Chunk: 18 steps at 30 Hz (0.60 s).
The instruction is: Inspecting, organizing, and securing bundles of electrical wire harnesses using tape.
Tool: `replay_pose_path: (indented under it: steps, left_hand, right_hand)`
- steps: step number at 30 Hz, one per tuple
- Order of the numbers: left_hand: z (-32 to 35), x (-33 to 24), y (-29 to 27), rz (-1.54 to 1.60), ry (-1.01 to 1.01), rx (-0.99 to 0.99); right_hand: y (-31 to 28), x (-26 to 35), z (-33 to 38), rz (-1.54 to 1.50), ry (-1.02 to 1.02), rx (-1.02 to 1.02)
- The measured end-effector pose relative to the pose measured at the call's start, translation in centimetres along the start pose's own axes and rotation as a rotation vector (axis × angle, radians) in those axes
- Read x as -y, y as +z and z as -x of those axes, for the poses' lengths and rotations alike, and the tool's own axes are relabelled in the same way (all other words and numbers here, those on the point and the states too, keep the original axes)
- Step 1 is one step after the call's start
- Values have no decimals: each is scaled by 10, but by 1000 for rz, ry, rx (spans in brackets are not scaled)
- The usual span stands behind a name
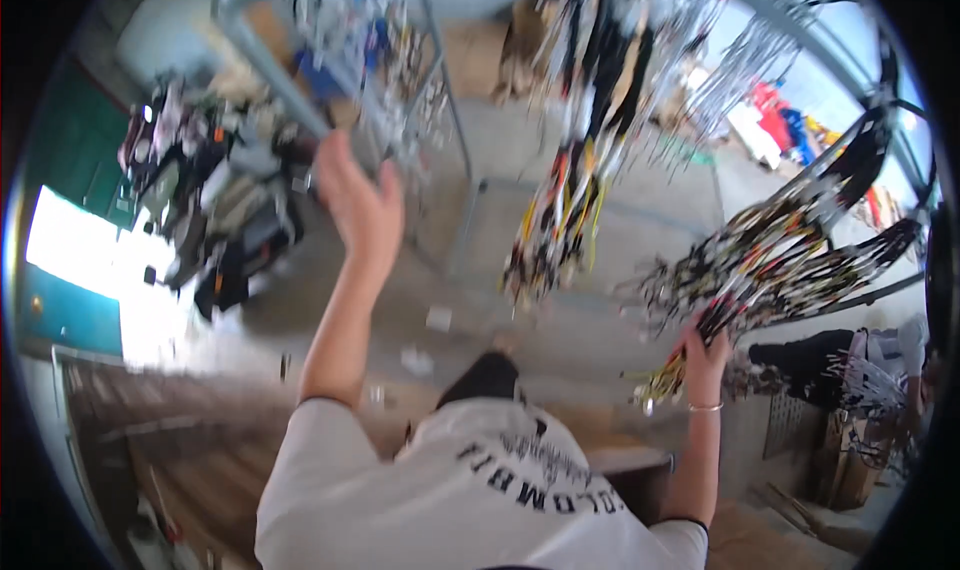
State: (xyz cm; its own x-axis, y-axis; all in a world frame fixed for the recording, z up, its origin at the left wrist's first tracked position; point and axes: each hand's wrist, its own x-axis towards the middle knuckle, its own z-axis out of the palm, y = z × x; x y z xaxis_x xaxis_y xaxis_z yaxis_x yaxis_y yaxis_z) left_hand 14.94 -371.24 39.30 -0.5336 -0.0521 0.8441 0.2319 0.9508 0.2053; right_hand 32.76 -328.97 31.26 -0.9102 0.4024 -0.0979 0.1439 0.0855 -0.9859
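My left hand [358, 205] is raised at the left, next to the upright post of a grey metal rack [275, 80]. Its fingers point up with the thumb apart, and nothing is in it. Low on the right, my right hand [706, 355] is closed around the lower part of a bundle of thin wires [725, 315]. The wires are black, red, yellow and white, and their loose ends [660, 382] stick out beyond my fingers. Larger wire bundles [780, 255] hang just above that hand. Another hanging bundle [555, 230] is between my two hands, apart from both.
Dark and grey bundles [225, 190] hang at the left, near a green door [95, 140]. A metal rail [800, 30] carries wires across the upper right. Red and blue items [780, 120] lie behind it. Black and white bundles [830, 360] are at the far right, with a wooden crate [850, 460] below.
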Motion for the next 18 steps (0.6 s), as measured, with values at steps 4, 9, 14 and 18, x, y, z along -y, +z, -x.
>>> replay_pose_path:
  steps: [4, 9, 14, 18]
  left_hand:
    - [-135, -7, -8, -149, 357, -452]
    - [-257, 5, -4, -59, 674, -13]
    - [-262, 9, 24, 55, 634, 100]
    - [-267, 10, 31, 105, 735, 5]
  right_hand:
    - [22, -15, -45, 173, -41, -69]
    - [17, -26, -75, 253, -64, -87]
    - [27, -37, -92, 314, -18, -263]
    - [39, -40, -102, 336, -19, -345]
